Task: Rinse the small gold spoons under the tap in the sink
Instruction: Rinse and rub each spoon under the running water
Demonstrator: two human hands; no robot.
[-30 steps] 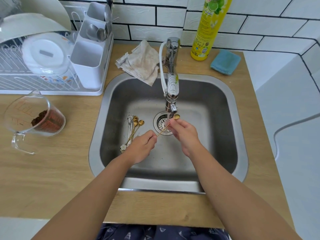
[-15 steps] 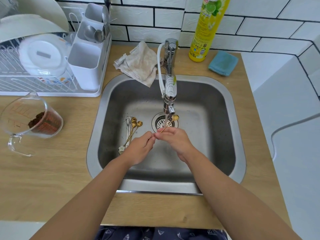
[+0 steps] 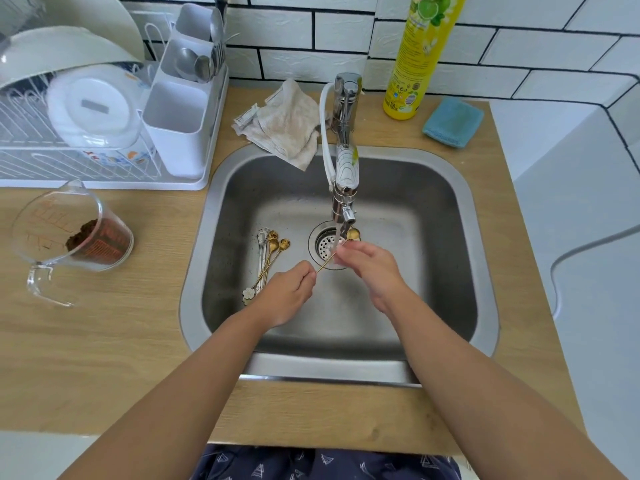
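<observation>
Sink (image 3: 450, 209), gold spoon (image 3: 353, 233) between both hands

**Around the basin: what sits on the counter**

A wooden counter (image 3: 104, 358) runs beneath a white tiled wall (image 3: 294, 26). At ten o'clock stands a white dish rack (image 3: 69, 168) holding a white lid (image 3: 91, 107) and a cutlery holder (image 3: 180, 123) with steel spoons (image 3: 197, 64). At nine o'clock a clear measuring jug (image 3: 69, 233), tipped on its side, holds brown powder. At twelve o'clock a crumpled beige cloth (image 3: 287, 123) lies on the counter. At one o'clock a yellow detergent bottle (image 3: 415, 57) stands upright, a blue sponge (image 3: 453, 122) just beside it.
</observation>
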